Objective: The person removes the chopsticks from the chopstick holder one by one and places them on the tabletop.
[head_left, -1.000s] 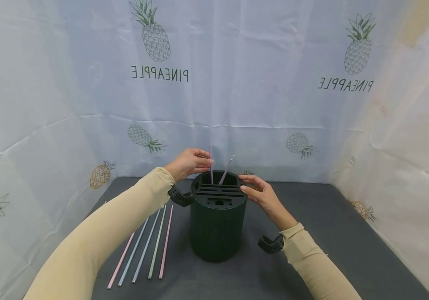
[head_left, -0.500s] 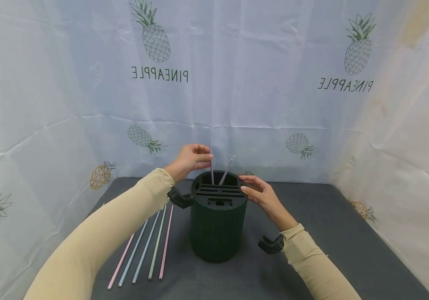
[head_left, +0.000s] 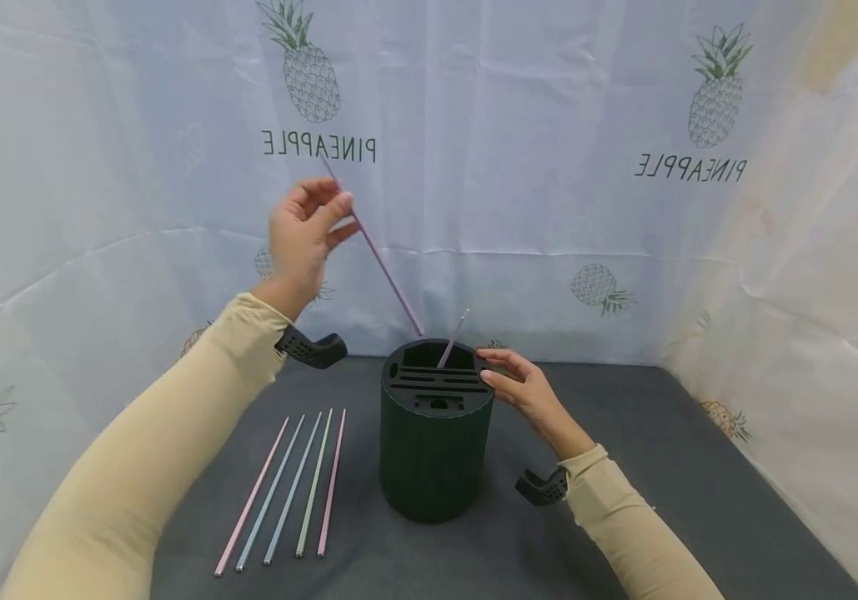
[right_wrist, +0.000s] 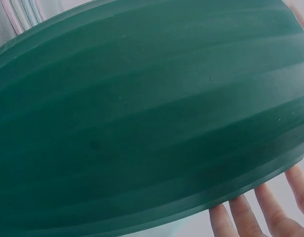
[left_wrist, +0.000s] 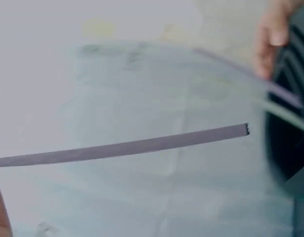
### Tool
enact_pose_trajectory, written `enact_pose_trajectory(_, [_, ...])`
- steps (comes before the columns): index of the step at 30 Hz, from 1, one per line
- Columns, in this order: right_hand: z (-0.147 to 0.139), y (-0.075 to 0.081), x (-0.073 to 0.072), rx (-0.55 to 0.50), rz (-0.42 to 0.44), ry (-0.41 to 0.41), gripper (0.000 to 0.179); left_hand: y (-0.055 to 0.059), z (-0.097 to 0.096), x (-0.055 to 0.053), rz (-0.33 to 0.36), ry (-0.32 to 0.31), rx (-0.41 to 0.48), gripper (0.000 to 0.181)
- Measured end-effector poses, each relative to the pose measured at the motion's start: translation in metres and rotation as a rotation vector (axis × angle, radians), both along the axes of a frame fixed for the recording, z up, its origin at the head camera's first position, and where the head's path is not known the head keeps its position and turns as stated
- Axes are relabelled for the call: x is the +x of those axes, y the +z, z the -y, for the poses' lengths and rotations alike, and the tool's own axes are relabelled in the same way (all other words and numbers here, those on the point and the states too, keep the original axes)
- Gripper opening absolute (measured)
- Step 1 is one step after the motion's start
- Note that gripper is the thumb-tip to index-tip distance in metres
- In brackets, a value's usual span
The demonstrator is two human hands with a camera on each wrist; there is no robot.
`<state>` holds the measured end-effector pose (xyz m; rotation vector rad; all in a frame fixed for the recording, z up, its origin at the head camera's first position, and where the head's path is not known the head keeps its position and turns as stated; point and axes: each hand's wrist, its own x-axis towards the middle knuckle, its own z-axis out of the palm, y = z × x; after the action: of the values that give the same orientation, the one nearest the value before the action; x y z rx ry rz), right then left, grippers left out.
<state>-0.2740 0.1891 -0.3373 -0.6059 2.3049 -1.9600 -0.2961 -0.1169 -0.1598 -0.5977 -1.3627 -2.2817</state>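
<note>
The left hand (head_left: 304, 239) pinches a stick (head_left: 387, 271), best held steadily, while the right hand (head_left: 524, 389), fingers straight, braces the holder (head_left: 434, 462).

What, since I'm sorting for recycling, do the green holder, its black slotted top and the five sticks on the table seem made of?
Dark green holder: probably satin plastic; smooth, ribbed, softly shining.
Black slotted top: likely matte plastic, evenly dark.
Five pastel sticks: perhaps coated metal, given their gloss and silvery near ends; plastic remains possible.
</note>
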Motion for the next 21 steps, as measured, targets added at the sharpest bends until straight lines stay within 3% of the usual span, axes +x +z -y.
enact_pose_trajectory(4, [0.0,0.0,0.0,0.004,-0.003,-0.001,0.046,0.013,0.03,0.006,0.003,0.042,0.132,0.016])
enact_pose_trajectory(6, [0.0,0.0,-0.001,0.006,-0.005,-0.002,0.046,0.012,0.047,0.008,0.016,0.064,0.157,0.019])
enact_pose_trajectory(9, [0.001,-0.001,-0.001,0.003,-0.005,-0.004,0.046,0.001,0.073,0.007,0.042,0.113,0.151,0.024])
enact_pose_trajectory(14, [0.002,0.0,-0.001,0.003,-0.001,-0.009,0.047,-0.034,0.116,0.005,0.143,0.202,0.043,0.021])
enact_pose_trajectory(16, [0.002,0.0,-0.001,0.004,0.002,-0.01,0.047,-0.052,0.132,0.004,0.196,0.202,-0.009,0.015])
enact_pose_trajectory(21, [0.001,0.0,-0.001,0.003,0.007,-0.006,0.048,-0.101,0.165,0.004,0.301,0.251,-0.242,0.012])
